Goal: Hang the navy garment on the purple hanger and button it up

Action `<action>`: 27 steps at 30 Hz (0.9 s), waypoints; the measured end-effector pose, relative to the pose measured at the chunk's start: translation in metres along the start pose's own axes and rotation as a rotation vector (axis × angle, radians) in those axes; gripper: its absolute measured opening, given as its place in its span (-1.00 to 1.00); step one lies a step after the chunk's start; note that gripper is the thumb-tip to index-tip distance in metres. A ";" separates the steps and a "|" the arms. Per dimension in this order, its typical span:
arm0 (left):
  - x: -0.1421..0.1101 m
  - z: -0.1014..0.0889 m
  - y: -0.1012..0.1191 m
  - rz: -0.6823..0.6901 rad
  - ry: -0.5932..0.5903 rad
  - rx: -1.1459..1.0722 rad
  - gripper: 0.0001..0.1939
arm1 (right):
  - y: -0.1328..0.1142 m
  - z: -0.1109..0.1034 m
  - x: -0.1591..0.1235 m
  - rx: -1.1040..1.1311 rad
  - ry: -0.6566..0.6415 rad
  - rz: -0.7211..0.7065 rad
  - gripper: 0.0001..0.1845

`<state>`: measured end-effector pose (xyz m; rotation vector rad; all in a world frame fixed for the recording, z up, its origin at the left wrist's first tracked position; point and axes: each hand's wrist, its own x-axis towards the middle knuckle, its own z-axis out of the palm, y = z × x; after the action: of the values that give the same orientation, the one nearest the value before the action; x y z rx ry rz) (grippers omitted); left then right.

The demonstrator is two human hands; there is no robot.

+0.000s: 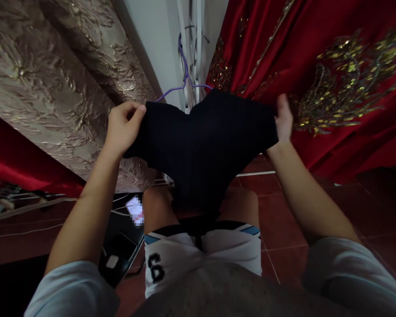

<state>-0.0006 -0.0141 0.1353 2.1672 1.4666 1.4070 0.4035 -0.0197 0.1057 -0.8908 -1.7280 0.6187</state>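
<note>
A dark navy garment (198,141), whose exact kind I cannot make out, is spread in front of me above my knees. It hangs on a purple wire hanger (186,75), which shows above its dipped upper edge. My left hand (125,125) is closed, pinching the garment's upper left corner between thumb and fingers. At the opposite side, my right hand (284,119) touches the garment's right edge with fingers stretched upward, slightly blurred. Its thumb is hidden, partly behind the cloth.
A white metal rack (191,53) stands behind the hanger. Beige embossed fabric (53,79) hangs at left, red cloth with gold sequins (343,88) at right. Low on the left, a black surface (119,229) bears a lit phone (135,210), cables and a white charger (111,261). The floor (284,220) is red tile.
</note>
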 end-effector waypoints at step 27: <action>-0.048 0.040 0.101 0.153 -0.464 -0.462 -0.69 | 0.025 0.146 -0.029 -0.482 -0.157 -0.389 0.25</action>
<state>0.0905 -0.0894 0.1437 2.1299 0.7439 1.0444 0.2774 -0.0259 0.0234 -0.8069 -2.1684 0.0082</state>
